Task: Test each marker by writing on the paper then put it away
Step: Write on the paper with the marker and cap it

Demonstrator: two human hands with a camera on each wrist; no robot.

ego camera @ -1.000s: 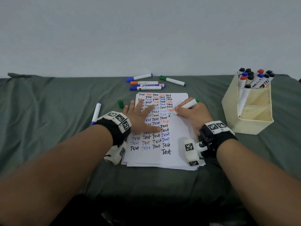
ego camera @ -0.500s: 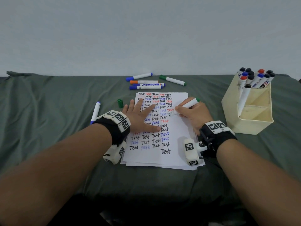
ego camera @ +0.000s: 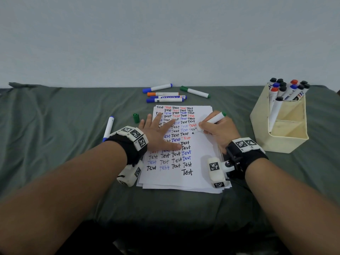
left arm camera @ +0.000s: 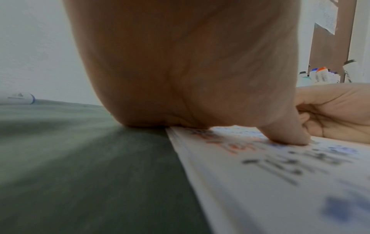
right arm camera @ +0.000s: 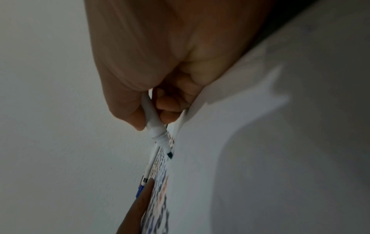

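— Lying far left on the rumpled green cloth (ego camera: 55,126), what is that?
— A white marker with a blue cap (ego camera: 108,128), and a loose green cap (ego camera: 136,118) is standing just beside the left hand (ego camera: 159,134).
— How is that hand sitting?
— It is pressing flat, fingers spread, on the white paper stack covered in "Test" words (ego camera: 200,159).
— And the right hand (ego camera: 219,130)?
— It is pinching a white marker with a green end (ego camera: 215,118), tip hovering at the sheet.
— Farther right?
— A cream plastic organiser box (ego camera: 279,129) is holding capped markers upright, well apart from the paper.
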